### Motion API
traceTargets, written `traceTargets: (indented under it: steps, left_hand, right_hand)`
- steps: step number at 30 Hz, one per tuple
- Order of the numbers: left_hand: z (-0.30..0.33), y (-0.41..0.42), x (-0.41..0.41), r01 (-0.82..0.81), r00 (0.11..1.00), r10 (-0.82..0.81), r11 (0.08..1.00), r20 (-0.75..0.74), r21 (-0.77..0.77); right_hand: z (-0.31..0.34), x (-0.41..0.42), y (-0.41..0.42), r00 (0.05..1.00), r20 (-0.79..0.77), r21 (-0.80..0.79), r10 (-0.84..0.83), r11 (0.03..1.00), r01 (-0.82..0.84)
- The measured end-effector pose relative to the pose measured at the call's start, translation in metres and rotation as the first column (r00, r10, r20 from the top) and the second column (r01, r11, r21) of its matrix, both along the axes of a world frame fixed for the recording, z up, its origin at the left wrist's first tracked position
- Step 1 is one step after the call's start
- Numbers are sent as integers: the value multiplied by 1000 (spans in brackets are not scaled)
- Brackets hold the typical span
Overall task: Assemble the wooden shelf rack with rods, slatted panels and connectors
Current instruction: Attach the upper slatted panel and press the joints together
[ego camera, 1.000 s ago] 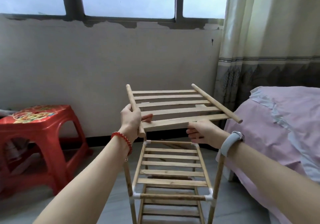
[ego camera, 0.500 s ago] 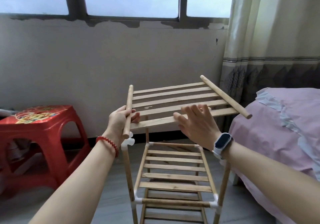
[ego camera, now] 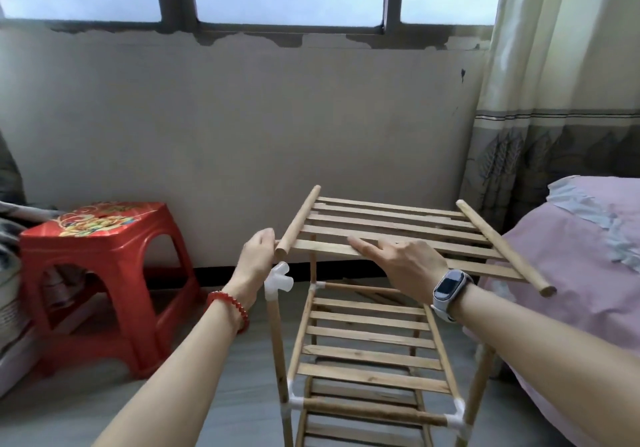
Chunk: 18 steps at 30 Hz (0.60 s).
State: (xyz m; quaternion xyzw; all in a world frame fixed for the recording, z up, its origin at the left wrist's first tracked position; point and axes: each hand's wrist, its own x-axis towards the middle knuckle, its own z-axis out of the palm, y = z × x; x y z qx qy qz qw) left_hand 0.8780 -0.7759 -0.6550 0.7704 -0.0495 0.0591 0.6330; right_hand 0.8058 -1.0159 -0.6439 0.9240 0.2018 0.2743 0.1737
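Since half a second ago the slatted panel (ego camera: 398, 235) has swung from a tilt with its left end low to one with its right end low, and the left hand (ego camera: 258, 256) has let go of the panel's left rod (ego camera: 298, 219), which it had been gripping. That hand is now beside the rod's near end, fingers loosely curled; whether it touches the wood I cannot tell. The right hand (ego camera: 401, 263) lies flat on the nearest slats, fingers straight and together, pressing down rather than gripping. The panel hovers over the partly built rack (ego camera: 367, 360), its right rod (ego camera: 505, 247) jutting out toward the bed (ego camera: 571, 256). Just under the left rod's end, a white connector (ego camera: 278, 282) sits on top of the rack's front-left upright (ego camera: 277, 349), its sockets open. The rack below has slatted shelves joined at the corners by white connectors. A red stool (ego camera: 104, 273) stands on the floor at left, well apart from the rack.
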Motion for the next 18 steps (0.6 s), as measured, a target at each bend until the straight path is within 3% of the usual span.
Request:
traceTargets:
  steps: [3, 8, 18]
  left_hand:
    - [-36, -2, -5, 60, 989, -66, 997, -131, -49]
    - [-54, -2, -17, -30, 999, 29, 999, -35, -24]
    - [-55, -4, -23, -74, 997, 74, 997, -2, -37]
  right_hand:
    - [-14, 10, 3, 994, -44, 3, -103, 995, 103]
    - [-27, 21, 5, 977, -60, -1, -206, 979, 206]
    - [-44, 28, 4, 985, -56, -86, -163, 984, 158]
